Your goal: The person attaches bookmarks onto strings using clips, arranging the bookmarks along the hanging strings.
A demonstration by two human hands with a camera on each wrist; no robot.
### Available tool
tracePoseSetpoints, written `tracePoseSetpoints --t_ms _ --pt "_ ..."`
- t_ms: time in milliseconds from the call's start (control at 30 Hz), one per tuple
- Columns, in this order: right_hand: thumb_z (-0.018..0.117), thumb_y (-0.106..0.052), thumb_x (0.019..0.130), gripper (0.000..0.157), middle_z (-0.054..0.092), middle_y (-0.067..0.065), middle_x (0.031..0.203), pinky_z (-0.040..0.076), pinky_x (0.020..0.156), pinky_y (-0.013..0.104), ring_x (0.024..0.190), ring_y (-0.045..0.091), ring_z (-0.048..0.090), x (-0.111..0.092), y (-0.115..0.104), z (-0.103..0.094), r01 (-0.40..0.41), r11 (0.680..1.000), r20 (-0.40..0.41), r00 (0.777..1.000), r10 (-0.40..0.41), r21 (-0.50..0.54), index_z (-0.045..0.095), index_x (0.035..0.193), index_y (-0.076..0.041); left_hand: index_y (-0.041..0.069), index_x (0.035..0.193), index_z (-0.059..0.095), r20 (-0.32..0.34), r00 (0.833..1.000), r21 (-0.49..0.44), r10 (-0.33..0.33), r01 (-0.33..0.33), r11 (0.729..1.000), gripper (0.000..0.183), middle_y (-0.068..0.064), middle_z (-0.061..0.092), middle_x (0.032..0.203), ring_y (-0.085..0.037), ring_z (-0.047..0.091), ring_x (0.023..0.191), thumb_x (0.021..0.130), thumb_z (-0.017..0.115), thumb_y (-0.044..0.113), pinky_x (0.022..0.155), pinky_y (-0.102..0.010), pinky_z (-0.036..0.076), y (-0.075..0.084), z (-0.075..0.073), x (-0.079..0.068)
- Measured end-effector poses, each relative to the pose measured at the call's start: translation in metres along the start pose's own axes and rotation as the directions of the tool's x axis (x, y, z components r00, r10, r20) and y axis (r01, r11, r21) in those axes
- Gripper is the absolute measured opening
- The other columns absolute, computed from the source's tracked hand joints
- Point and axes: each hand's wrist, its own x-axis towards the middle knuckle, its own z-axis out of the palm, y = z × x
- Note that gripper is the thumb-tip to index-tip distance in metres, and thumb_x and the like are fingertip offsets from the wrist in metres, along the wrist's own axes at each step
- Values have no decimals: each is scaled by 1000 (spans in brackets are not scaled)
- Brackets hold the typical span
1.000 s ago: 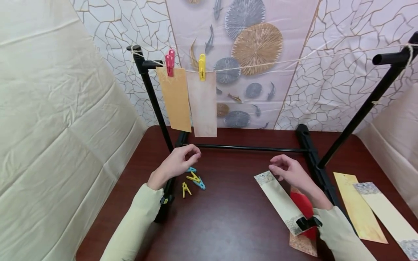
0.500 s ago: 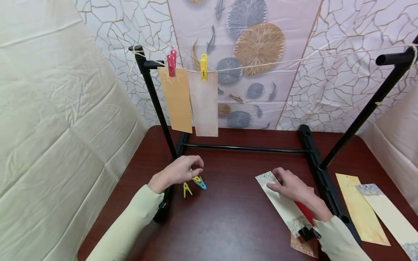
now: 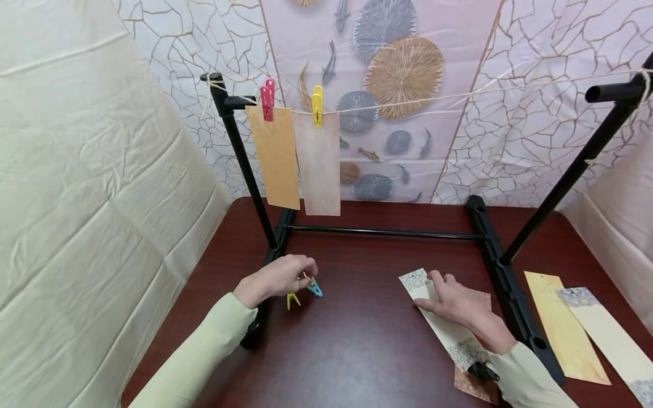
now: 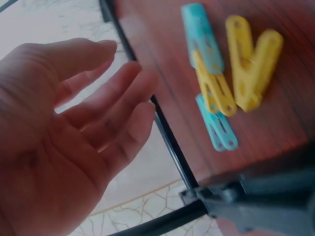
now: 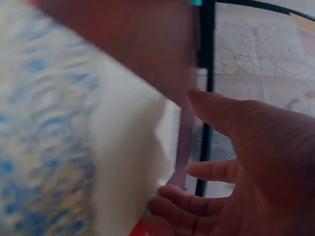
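The relaxed left hand (image 3: pixel 280 276) is hovering near yellow and blue plastic clothespins (image 4: pixel 211 64); the spread right hand (image 3: pixel 460 304) is spanning a pattern-ended cream paper strip (image 3: pixel 449 333), best pinched edgewise.

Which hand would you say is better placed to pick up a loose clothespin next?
Probably the left hand: it is right beside the loose clothespins, its fingers holding nothing. The right hand is across the table, at the pale card.

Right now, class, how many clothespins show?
6: one pink clothespin and one yellow clothespin on the string; two blue clothespins and two yellow clothespins on the table. Others may be hidden.
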Motion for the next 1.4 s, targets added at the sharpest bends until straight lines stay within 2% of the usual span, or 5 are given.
tracePoseSetpoints --t_ms 133,400,733,1067,1400 --pt "67 -54 87 72 52 30 107 38 53 33 70 25 53 0 2 7 66 998 -38 997 -66 -6 43 134 -4 13 105 65 17 1000 146 22 -24 989 13 -2 62 99 -10 52 76 93 65 11 65 -23 45 -4 8 -4" --pt "65 -69 79 86 51 23 103 37 52 37 69 26 50 -3 0 5 18 995 8 1000 -18 -101 43 135 -8 14 95 63 38 998 347 50 -60 936 10 -3 61 96 -14 53 76 90 68 8 59 -22 40 -6 18 -14" --pt "73 -67 73 89 51 23 98 42 59 42 74 29 53 -2 -8 4 -113 992 50 992 116 -63 38 120 -1 20 104 64 113 988 402 -107 53 914 22 -4 61 110 -19 53 100 87 73 11 71 -29 42 -3 25 -15" --pt "76 -65 71 90 51 23 98 43 62 45 75 30 53 4 -5 3 -163 986 109 980 165 -24 38 121 0 24 102 65 187 966 368 -178 99 925 22 -2 58 102 -17 47 87 87 71 9 68 -28 40 2 23 -17" --pt "75 -69 68 84 51 17 105 38 61 52 76 28 53 4 -5 1 -162 987 90 982 163 -22 35 115 -11 20 103 55 159 958 483 -238 135 865 23 -6 53 105 -19 45 89 88 72 17 70 -29 38 7 32 -16"
